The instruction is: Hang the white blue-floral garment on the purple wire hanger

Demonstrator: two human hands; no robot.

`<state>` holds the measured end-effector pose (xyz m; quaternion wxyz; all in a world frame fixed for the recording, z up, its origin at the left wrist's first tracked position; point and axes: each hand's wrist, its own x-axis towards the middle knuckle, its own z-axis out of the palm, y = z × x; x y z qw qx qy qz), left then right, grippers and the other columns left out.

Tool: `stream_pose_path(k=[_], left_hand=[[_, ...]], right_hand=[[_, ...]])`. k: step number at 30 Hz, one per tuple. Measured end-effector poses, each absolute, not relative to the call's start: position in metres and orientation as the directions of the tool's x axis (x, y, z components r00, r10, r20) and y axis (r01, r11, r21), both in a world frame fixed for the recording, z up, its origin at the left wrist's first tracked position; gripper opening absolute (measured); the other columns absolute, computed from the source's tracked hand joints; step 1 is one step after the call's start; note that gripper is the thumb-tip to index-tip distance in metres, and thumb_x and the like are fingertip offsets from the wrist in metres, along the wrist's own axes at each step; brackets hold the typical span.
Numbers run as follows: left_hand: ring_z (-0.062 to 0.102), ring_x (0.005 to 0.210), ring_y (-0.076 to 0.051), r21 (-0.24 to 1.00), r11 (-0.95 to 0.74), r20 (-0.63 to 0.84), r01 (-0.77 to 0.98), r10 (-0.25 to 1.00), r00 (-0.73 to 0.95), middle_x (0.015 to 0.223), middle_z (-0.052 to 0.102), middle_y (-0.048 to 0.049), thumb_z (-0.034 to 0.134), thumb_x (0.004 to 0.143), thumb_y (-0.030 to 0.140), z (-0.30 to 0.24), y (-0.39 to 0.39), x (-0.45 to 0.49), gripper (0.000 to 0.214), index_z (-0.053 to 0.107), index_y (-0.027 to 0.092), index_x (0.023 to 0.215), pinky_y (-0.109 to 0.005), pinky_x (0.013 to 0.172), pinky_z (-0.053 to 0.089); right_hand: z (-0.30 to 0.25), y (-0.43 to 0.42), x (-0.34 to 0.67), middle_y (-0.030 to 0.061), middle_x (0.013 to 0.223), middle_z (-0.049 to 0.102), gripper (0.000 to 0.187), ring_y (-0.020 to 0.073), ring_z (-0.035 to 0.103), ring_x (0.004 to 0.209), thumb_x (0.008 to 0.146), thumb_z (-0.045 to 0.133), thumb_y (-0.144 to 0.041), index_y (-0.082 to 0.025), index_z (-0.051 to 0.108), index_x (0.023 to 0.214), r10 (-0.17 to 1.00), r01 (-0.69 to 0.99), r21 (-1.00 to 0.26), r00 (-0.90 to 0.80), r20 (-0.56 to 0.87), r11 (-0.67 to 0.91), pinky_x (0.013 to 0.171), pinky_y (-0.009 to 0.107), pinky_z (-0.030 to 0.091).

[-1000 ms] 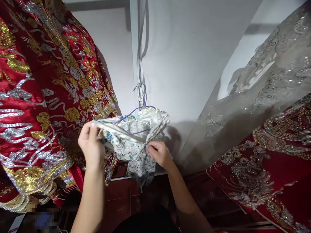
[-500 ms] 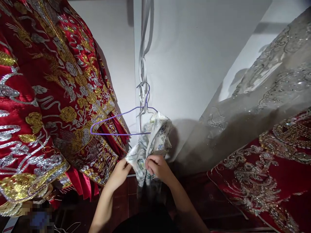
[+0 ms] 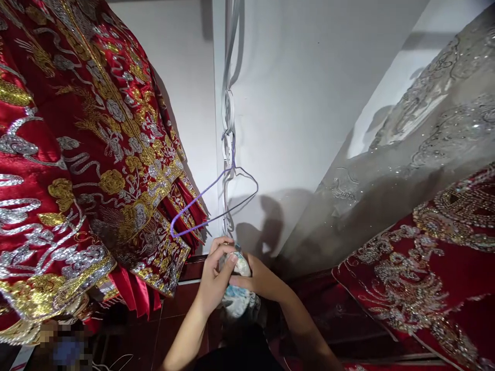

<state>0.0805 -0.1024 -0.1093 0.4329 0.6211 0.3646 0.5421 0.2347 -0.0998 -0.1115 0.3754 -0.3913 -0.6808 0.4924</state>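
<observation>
A small white-and-blue patterned garment [image 3: 237, 288] is bunched between both of my hands, low in the middle of the view. My left hand [image 3: 214, 278] wraps its fingers over the top of the bundle. My right hand [image 3: 260, 280] grips it from the right side. Just above them an empty purple wire hanger [image 3: 211, 203] dangles from a white hanging strap [image 3: 228, 111] at the wall corner, tilted and bare.
A red robe [image 3: 73, 154] with gold and silver embroidery hangs at the left. At the right hang a grey beaded sheer dress [image 3: 417, 154] and another red embroidered garment [image 3: 429, 268]. White walls stand behind; dark red floor tiles [image 3: 181, 314] lie below.
The garment has come off the purple hanger. Both hands have gathered it downward into a tight bundle. The hanger now swings bare and tilted.
</observation>
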Motion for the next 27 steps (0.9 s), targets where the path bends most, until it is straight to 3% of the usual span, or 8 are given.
stream_pose_path(k=[3, 5, 9, 12, 16, 21, 24, 27], left_hand=[[0.052, 0.120, -0.023, 0.953, -0.301, 0.283, 0.034, 0.924, 0.258, 0.122, 0.056, -0.0082, 0.052, 0.098, 0.038, -0.115, -0.105, 0.070, 0.019, 0.060, 0.022, 0.104, -0.034, 0.107, 0.037], [0.056, 0.114, -0.022, 0.975, -0.204, 0.157, 0.092, 0.915, 0.372, 0.117, 0.061, -0.0070, 0.050, 0.098, 0.041, -0.121, -0.110, 0.059, 0.027, 0.054, 0.024, 0.119, -0.034, 0.103, 0.042], [0.059, 0.109, -0.026, 0.914, -0.217, 0.034, 0.343, 0.883, 0.467, 0.112, 0.067, -0.0085, 0.053, 0.094, 0.043, -0.133, -0.118, 0.035, 0.037, 0.058, 0.024, 0.126, -0.037, 0.100, 0.045], [0.062, 0.101, -0.026, 0.844, -0.318, 0.109, 0.432, 0.890, 0.443, 0.104, 0.068, -0.0093, 0.049, 0.095, 0.035, -0.134, -0.114, 0.020, 0.028, 0.064, 0.021, 0.115, -0.036, 0.096, 0.046], [0.061, 0.088, -0.023, 0.765, -0.307, 0.190, 0.567, 0.948, 0.257, 0.091, 0.064, -0.0071, 0.044, 0.095, 0.028, -0.128, -0.108, -0.001, 0.023, 0.064, 0.019, 0.090, -0.032, 0.082, 0.047], [0.060, 0.071, -0.021, 0.707, -0.252, -0.041, 0.661, 0.918, 0.394, 0.076, 0.066, -0.0028, 0.042, 0.096, 0.036, -0.120, -0.104, -0.038, 0.031, 0.063, 0.020, 0.082, -0.029, 0.070, 0.045], [0.064, 0.074, -0.024, 0.594, -0.194, -0.141, 0.781, 0.930, 0.339, 0.080, 0.070, -0.0065, 0.045, 0.091, 0.027, -0.109, -0.088, -0.053, 0.024, 0.065, 0.019, 0.081, -0.033, 0.073, 0.047], [0.064, 0.093, -0.028, 0.506, -0.237, 0.030, 0.830, 0.966, 0.258, 0.096, 0.071, -0.0129, 0.043, 0.088, 0.021, -0.087, -0.063, -0.055, 0.022, 0.065, 0.018, 0.086, -0.040, 0.088, 0.047]], right_hand=[[-0.111, -0.103, 0.234, -0.0012, 0.067, 0.060, 0.010, 0.0142, 0.048, 0.060, 0.084, 0.055, -0.020, -0.019, 0.060, 0.075, 0.896, 0.276, -0.938, -0.437, 0.073, 0.211, 0.055, 0.026, 0.039], [-0.104, -0.097, 0.240, -0.0004, 0.067, 0.063, 0.014, 0.0149, 0.052, 0.060, 0.081, 0.052, -0.017, -0.018, 0.065, 0.077, 0.898, 0.298, -0.900, -0.400, 0.185, 0.318, 0.057, 0.026, 0.042], [-0.080, -0.064, 0.253, 0.0057, 0.111, 0.071, 0.039, 0.0211, 0.066, 0.095, 0.080, 0.055, -0.017, -0.023, 0.067, 0.116, 0.846, 0.259, -0.807, -0.099, 0.524, 0.530, 0.083, 0.031, 0.051], [-0.074, -0.026, 0.252, 0.0074, 0.126, 0.065, 0.043, 0.0231, 0.061, 0.114, 0.088, 0.051, -0.029, -0.024, 0.060, 0.130, 0.854, 0.307, -0.821, 0.044, 0.518, 0.482, 0.096, 0.034, 0.048], [-0.084, 0.009, 0.247, 0.0082, 0.092, 0.073, 0.034, 0.0277, 0.065, 0.096, 0.090, 0.050, -0.045, -0.020, 0.071, 0.095, 0.918, 0.401, -0.839, -0.010, 0.397, 0.367, 0.084, 0.036, 0.050], [-0.084, 0.010, 0.264, -0.0002, 0.052, 0.050, 0.031, 0.0178, 0.048, 0.057, 0.080, 0.061, -0.044, -0.020, 0.055, 0.061, 0.917, 0.513, -0.798, 0.053, 0.396, 0.315, 0.056, 0.029, 0.035], [-0.080, 0.002, 0.275, -0.0018, 0.053, 0.044, 0.029, 0.0144, 0.040, 0.057, 0.080, 0.059, -0.038, -0.020, 0.049, 0.059, 0.901, 0.535, -0.756, -0.024, 0.434, 0.378, 0.054, 0.027, 0.030], [-0.079, -0.001, 0.280, -0.0013, 0.058, 0.044, 0.026, 0.0143, 0.040, 0.061, 0.080, 0.057, -0.034, -0.020, 0.048, 0.061, 0.884, 0.526, -0.738, -0.059, 0.463, 0.422, 0.056, 0.026, 0.029]])
